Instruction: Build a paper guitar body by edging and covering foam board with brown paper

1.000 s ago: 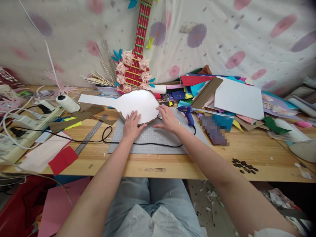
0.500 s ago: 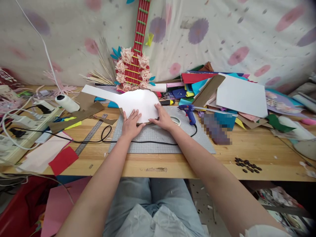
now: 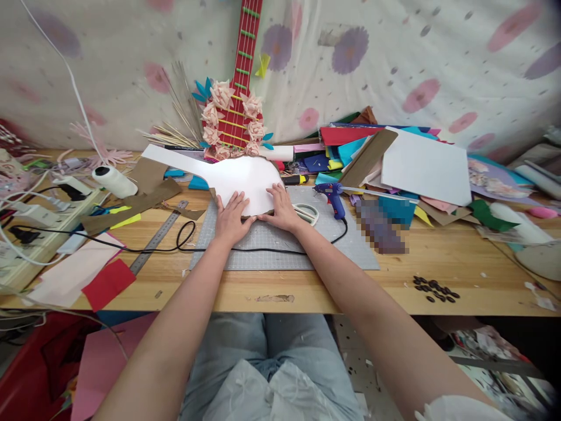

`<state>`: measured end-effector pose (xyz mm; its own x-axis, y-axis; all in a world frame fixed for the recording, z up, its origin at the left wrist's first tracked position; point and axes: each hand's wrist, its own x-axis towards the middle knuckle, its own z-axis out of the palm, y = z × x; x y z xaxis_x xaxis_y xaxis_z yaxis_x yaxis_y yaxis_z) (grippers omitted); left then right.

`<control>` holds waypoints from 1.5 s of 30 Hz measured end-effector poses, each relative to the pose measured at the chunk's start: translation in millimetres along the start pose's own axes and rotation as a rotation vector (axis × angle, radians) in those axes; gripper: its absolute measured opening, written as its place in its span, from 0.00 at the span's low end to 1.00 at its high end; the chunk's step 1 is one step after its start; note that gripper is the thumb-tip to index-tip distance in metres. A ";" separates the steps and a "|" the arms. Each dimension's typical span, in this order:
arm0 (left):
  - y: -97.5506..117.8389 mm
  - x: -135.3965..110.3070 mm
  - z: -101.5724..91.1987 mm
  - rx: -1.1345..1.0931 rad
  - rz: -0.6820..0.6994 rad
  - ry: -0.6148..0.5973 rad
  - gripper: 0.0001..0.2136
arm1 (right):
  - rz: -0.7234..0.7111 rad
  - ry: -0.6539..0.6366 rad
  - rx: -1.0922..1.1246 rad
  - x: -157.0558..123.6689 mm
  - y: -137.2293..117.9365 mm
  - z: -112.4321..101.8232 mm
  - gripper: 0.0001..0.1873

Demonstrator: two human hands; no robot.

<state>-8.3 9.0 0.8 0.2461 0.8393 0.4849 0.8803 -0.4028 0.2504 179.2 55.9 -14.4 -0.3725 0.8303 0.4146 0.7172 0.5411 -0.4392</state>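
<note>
A white guitar-shaped cutout (image 3: 241,181) with brown material showing along its edge lies on the grey cutting mat (image 3: 280,260). Its long neck points to the left. My left hand (image 3: 232,217) rests flat on the near left of the cutout's body, fingers spread. On the near right, my right hand (image 3: 281,209) lies with its fingers on the white surface. Both thumbs come close together at the near edge. Scissors with pale handles (image 3: 309,214) are partly hidden beside my right hand. To the right sits a blue glue gun (image 3: 335,202) with a long glue stick.
A decorated red guitar (image 3: 236,120) leans at the back. A black cord (image 3: 144,251) crosses table and mat. At left are a steel ruler (image 3: 160,237), a power strip (image 3: 33,245) and thread spool (image 3: 114,182). Coloured sheets (image 3: 350,140) pile at right, with dark beads (image 3: 436,289) nearer.
My right hand has shifted slightly left along the cutout, closer to my left hand, uncovering more of the scissors' handles. The whole view has drifted a little.
</note>
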 end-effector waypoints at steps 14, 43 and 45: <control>2.7 2.3 2.0 0.004 -0.056 0.015 0.18 | 0.045 0.036 -0.044 1.0 -6.4 5.2 0.38; -4.9 1.2 4.9 -0.145 -0.191 0.231 0.10 | 0.257 0.204 0.132 1.2 -11.9 -59.0 0.20; -7.9 1.1 4.9 -0.147 -0.234 0.276 0.08 | 0.200 0.210 0.193 1.5 -11.9 -62.7 0.18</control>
<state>-13.1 14.9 -4.8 -0.0908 0.7928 0.6027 0.8275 -0.2767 0.4886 207.0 42.4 41.4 -0.0925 0.8877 0.4510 0.6315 0.4025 -0.6627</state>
